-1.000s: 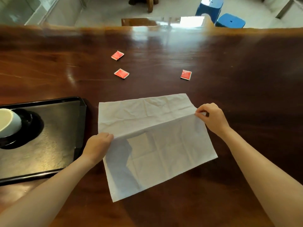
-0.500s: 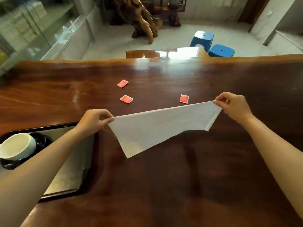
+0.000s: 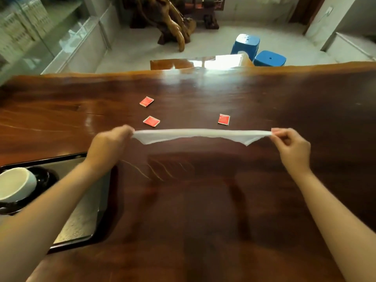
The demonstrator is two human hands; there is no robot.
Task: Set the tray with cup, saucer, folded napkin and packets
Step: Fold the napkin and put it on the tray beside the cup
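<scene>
Both hands pinch the napkin taut, nine to three o'clock, above the tabletop, tray nearer the left hand than the right hand.

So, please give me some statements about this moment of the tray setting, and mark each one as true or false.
1. Both hands hold the napkin stretched in the air: the left hand at one end, the right hand at the other. True.
2. The red packets already lie on the tray. False: all three lie on the wooden table, beyond the napkin.
3. The white cup sits on a dark saucer on the tray. True.
4. The napkin lies flat on the table. False: it is lifted above it.
5. The tray is on the person's right. False: it is on the left.
</scene>
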